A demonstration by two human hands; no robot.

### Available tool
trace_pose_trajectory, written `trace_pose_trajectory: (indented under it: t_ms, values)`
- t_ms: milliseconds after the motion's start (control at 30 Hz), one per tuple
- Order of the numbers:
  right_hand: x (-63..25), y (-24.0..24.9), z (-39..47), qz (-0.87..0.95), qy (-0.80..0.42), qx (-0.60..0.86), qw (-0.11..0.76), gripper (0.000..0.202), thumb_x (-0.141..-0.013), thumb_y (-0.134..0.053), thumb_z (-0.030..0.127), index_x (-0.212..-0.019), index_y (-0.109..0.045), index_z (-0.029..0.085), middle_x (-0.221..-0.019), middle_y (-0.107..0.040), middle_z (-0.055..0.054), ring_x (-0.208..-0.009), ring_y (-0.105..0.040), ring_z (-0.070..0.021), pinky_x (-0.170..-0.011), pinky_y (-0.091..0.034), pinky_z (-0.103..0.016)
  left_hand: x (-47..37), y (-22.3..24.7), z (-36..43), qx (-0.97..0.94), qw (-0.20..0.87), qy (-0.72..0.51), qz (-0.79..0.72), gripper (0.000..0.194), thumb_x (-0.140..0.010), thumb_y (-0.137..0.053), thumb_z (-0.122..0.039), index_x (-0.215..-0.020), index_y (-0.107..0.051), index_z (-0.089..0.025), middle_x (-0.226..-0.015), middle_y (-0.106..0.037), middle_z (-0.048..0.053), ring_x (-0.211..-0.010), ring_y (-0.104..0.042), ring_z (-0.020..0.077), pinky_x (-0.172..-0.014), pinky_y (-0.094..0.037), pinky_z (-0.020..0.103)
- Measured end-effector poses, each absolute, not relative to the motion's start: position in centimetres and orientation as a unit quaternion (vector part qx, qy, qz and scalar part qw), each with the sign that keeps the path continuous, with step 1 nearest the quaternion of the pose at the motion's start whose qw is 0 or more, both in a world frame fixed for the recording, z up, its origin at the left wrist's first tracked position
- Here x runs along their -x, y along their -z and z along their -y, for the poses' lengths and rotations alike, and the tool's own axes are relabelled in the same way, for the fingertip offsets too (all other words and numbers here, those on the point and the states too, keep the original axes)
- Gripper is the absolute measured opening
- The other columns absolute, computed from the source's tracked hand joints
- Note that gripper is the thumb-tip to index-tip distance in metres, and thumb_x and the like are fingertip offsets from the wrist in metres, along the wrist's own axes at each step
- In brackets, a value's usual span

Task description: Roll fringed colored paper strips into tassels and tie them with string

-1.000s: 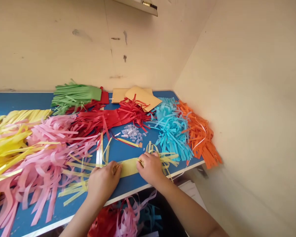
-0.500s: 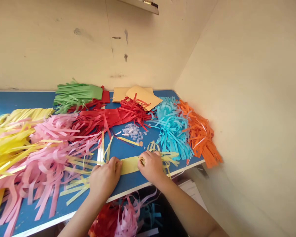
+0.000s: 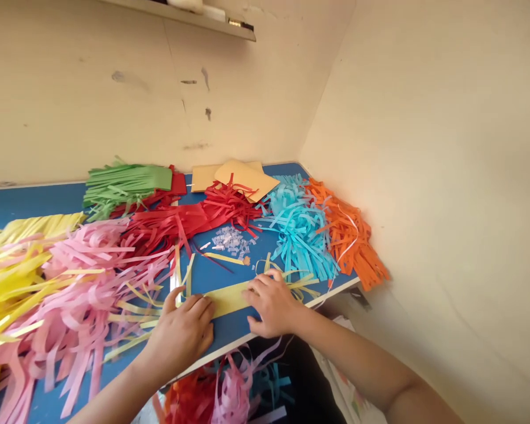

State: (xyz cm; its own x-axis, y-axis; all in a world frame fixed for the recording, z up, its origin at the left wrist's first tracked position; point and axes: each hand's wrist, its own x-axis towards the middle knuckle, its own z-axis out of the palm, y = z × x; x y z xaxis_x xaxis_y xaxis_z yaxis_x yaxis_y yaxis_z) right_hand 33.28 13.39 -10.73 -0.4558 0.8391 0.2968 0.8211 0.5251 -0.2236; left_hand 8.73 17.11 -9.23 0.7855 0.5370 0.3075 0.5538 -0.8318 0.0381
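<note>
A pale yellow strip of fringed paper (image 3: pixel 228 298) lies flat near the front edge of the blue table, its cut fringes spreading out at both ends. My left hand (image 3: pixel 183 331) rests over its left end, palm down, with the thumb lifted away and the fingers slightly bent. On the right end lies my right hand (image 3: pixel 272 303), fingers spread on the paper and thumb apart toward the table edge. Neither hand grips the strip. The fingers hide parts of it.
Pink fringed paper (image 3: pixel 88 259) and yellow fringes (image 3: pixel 13 282) heap on the left. Green (image 3: pixel 128 185), red (image 3: pixel 176 224), light blue (image 3: pixel 298 224) and orange bundles (image 3: pixel 348 235) lie behind and right. Small clear plastic pieces (image 3: pixel 233 241) sit mid-table. More fringes (image 3: pixel 232 388) hang below.
Both hands have loosened from a closed grip on the yellow strip and now lie on it with fingers extended. The camera view has shifted, with more of the shelf showing.
</note>
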Motion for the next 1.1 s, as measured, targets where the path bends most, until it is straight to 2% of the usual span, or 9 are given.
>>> trace_pose_trajectory:
  t_ms: [133,233,300,367,467,567,767,1033,1100]
  values:
    - [-33.5,11.1,-13.7,0.841,-0.028,0.503,0.195,0.011,-0.079,-0.056,0.023,-0.086,-0.065,0.020,-0.095,-0.069,-0.004,-0.092,-0.054,-0.0224,-0.089,-0.026,-0.043,-8.8,9.8,-17.5,0.933,0.054,0.175,0.309,0.026,-0.088,-0.044,-0.011,-0.087,-0.068,-0.021,-0.089,-0.073,0.004,-0.089,-0.067,0.0239,-0.108,-0.026,0.058]
    - [-33.7,11.4,-14.4,0.816,-0.062,0.535,0.208,0.011,-0.076,-0.057,0.016,-0.081,-0.065,0.021,-0.090,-0.070,-0.001,-0.092,-0.055,-0.0205,-0.088,-0.025,-0.041,-8.4,10.1,-17.9,0.929,0.044,0.196,0.312,0.023,-0.087,-0.047,-0.015,-0.089,-0.069,-0.022,-0.090,-0.074,0.003,-0.090,-0.066,0.0243,-0.108,-0.025,0.058]
    - [-33.7,11.5,-14.7,0.813,-0.075,0.538,0.208,0.015,-0.073,-0.062,0.019,-0.087,-0.066,0.021,-0.091,-0.070,-0.002,-0.095,-0.055,-0.0214,-0.090,-0.025,-0.041,-8.2,10.2,-18.1,0.928,0.029,0.189,0.318,0.020,-0.085,-0.050,-0.019,-0.092,-0.068,-0.023,-0.092,-0.073,0.003,-0.094,-0.066,0.0261,-0.106,-0.026,0.058]
    - [-33.7,11.5,-14.9,0.820,-0.077,0.529,0.205,0.022,-0.072,-0.069,0.030,-0.092,-0.067,0.022,-0.095,-0.069,-0.003,-0.099,-0.053,-0.0232,-0.092,-0.024,-0.042,-8.0,10.4,-18.4,0.928,0.023,0.184,0.322,0.017,-0.084,-0.054,-0.024,-0.093,-0.068,-0.023,-0.092,-0.073,0.003,-0.094,-0.065,0.0272,-0.102,-0.029,0.057]
    - [-33.9,11.6,-15.4,0.821,-0.078,0.530,0.200,0.018,-0.084,-0.069,0.041,-0.089,-0.070,0.024,-0.095,-0.070,-0.002,-0.101,-0.053,-0.0222,-0.091,-0.023,-0.043,-7.7,10.8,-18.9,0.927,0.017,0.193,0.322,0.017,-0.089,-0.053,-0.029,-0.092,-0.069,-0.025,-0.090,-0.074,0.002,-0.091,-0.065,0.0261,-0.096,-0.032,0.052]
    - [-34.1,11.8,-16.0,0.810,-0.111,0.541,0.199,0.015,-0.093,-0.065,0.035,-0.084,-0.073,0.026,-0.091,-0.072,0.001,-0.101,-0.054,-0.0190,-0.089,-0.022,-0.041,-7.5,11.1,-19.7,0.921,-0.022,0.189,0.340,0.024,-0.094,-0.048,-0.035,-0.088,-0.069,-0.025,-0.089,-0.074,0.002,-0.090,-0.065,0.0246,-0.089,-0.034,0.047]
    - [-33.3,11.2,-16.4,0.760,-0.134,0.606,0.195,0.029,-0.094,-0.062,0.040,-0.074,-0.072,0.022,-0.084,-0.071,0.001,-0.096,-0.051,-0.0184,-0.085,-0.024,-0.037,-7.8,11.1,-20.7,0.907,-0.058,0.118,0.401,0.042,-0.098,-0.038,-0.044,-0.077,-0.068,-0.022,-0.083,-0.072,0.003,-0.086,-0.063,0.0249,-0.080,-0.034,0.043]
    - [-32.7,11.3,-16.9,0.747,-0.111,0.639,0.146,0.031,-0.090,-0.063,0.039,-0.066,-0.068,0.020,-0.077,-0.067,-0.001,-0.091,-0.049,-0.0196,-0.080,-0.025,-0.037,-8.7,10.5,-21.2,0.910,-0.036,0.081,0.404,0.043,-0.095,-0.041,-0.040,-0.062,-0.061,-0.022,-0.067,-0.067,0.002,-0.076,-0.060,0.0235,-0.073,-0.032,0.040]
    - [-32.8,11.4,-16.9,0.744,-0.087,0.647,0.140,0.030,-0.089,-0.065,0.039,-0.066,-0.066,0.020,-0.076,-0.066,-0.002,-0.090,-0.050,-0.0209,-0.081,-0.026,-0.038,-8.6,10.3,-21.4,0.907,-0.025,0.081,0.412,0.038,-0.094,-0.043,-0.039,-0.065,-0.061,-0.022,-0.068,-0.067,0.003,-0.076,-0.060,0.0236,-0.073,-0.033,0.040]
